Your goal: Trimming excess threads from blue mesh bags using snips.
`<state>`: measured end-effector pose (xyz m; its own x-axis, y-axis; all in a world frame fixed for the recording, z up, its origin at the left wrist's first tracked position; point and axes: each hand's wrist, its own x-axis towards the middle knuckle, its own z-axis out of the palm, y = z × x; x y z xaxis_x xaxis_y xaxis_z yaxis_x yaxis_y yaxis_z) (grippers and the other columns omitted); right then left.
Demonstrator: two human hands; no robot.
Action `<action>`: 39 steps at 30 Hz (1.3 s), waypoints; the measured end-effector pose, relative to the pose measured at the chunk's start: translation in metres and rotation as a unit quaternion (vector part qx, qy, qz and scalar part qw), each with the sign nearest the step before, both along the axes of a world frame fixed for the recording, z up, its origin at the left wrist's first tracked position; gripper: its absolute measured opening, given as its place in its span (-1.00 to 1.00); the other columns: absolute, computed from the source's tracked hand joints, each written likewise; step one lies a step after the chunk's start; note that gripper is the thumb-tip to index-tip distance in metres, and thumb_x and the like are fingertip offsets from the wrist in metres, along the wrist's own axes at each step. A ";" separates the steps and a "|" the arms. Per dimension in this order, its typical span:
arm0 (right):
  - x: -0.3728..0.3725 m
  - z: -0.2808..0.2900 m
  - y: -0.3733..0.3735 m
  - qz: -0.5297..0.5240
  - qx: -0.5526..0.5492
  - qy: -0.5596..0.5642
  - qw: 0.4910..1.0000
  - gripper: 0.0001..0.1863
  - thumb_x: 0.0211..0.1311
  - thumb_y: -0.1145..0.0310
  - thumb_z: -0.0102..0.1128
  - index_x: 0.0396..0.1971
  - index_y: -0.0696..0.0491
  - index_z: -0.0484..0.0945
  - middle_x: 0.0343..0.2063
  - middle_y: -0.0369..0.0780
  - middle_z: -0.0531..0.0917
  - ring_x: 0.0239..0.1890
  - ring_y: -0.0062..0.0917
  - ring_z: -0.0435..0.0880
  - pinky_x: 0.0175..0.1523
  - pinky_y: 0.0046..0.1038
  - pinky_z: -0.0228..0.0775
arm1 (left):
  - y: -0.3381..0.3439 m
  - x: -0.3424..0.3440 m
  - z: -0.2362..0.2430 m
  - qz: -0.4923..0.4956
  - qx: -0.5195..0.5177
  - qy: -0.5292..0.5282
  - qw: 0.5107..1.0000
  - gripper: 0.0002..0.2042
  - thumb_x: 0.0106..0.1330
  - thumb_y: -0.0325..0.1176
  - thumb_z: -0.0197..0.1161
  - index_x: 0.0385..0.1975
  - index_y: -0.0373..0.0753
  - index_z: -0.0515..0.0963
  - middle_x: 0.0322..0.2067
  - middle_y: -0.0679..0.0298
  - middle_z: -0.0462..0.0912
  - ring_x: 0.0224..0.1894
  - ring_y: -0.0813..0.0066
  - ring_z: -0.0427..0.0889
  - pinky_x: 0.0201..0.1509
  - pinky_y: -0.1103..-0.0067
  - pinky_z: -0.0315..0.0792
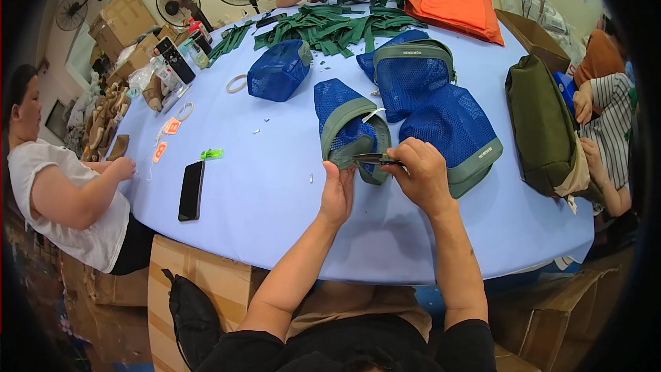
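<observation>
My left hand (pixel 337 195) grips the grey-green trim of a blue mesh pouch (pixel 337 105), which stands tilted on the table with its opening toward me. In my right hand (pixel 425 173) is a pair of dark thread snips (pixel 372 158), fingers closed around the handles. The blades point left and lie against the trim beside my left fingertips; whether they touch a thread is too small to tell. A white tag hangs at the pouch's upper trim. Just right of it, more blue mesh pouches (pixel 451 131) with grey-green bands lie overlapping.
Another blue pouch (pixel 279 71) sits farther off, near a tape roll (pixel 237 83). Green straps (pixel 330 27) are heaped before a co-worker. Orange fabric (pixel 454 5) lies at far right, an olive bag (pixel 540 124) nearer. A phone (pixel 191 191) rests left. People sit at both sides.
</observation>
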<state>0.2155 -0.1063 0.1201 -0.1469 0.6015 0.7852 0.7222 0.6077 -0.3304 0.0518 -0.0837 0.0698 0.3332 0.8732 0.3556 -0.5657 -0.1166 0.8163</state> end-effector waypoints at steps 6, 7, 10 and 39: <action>0.000 -0.001 0.001 0.000 0.000 -0.013 1.000 -0.74 -0.28 0.43 0.32 -0.54 0.07 0.41 -0.63 -0.29 0.40 -0.58 -0.43 0.39 -0.49 -0.44 0.15 | -0.001 0.003 0.000 0.029 -0.015 -0.012 0.999 -0.34 0.27 0.17 -0.44 0.13 -0.30 0.12 0.15 0.17 0.18 0.22 0.35 0.07 0.28 0.39 -0.16; 0.000 -0.001 0.001 0.000 0.000 -0.012 1.000 -0.74 -0.27 0.42 0.32 -0.54 0.07 0.41 -0.63 -0.29 0.40 -0.58 -0.43 0.39 -0.49 -0.44 0.15 | -0.001 0.002 0.000 0.026 -0.015 -0.009 1.000 -0.34 0.27 0.16 -0.44 0.13 -0.30 0.12 0.15 0.17 0.18 0.22 0.35 0.07 0.29 0.39 -0.17; 0.000 -0.001 0.000 0.003 -0.005 -0.006 1.000 -0.74 -0.27 0.41 0.31 -0.54 0.07 0.41 -0.64 -0.28 0.39 -0.59 -0.43 0.39 -0.49 -0.44 0.15 | -0.002 0.003 0.001 0.024 -0.013 -0.002 1.000 -0.34 0.27 0.16 -0.44 0.14 -0.30 0.11 0.16 0.16 0.17 0.23 0.35 0.06 0.29 0.39 -0.18; -0.011 -0.008 -0.005 0.054 -0.085 0.111 0.989 -0.79 -0.14 0.42 0.30 -0.52 0.09 0.42 -0.64 -0.27 0.43 -0.64 -0.52 0.42 -0.52 -0.59 0.21 | 0.000 0.006 -0.011 0.047 0.003 0.035 0.998 -0.31 0.26 0.19 -0.41 0.16 -0.32 0.06 0.16 0.19 0.14 0.23 0.35 0.05 0.28 0.44 -0.18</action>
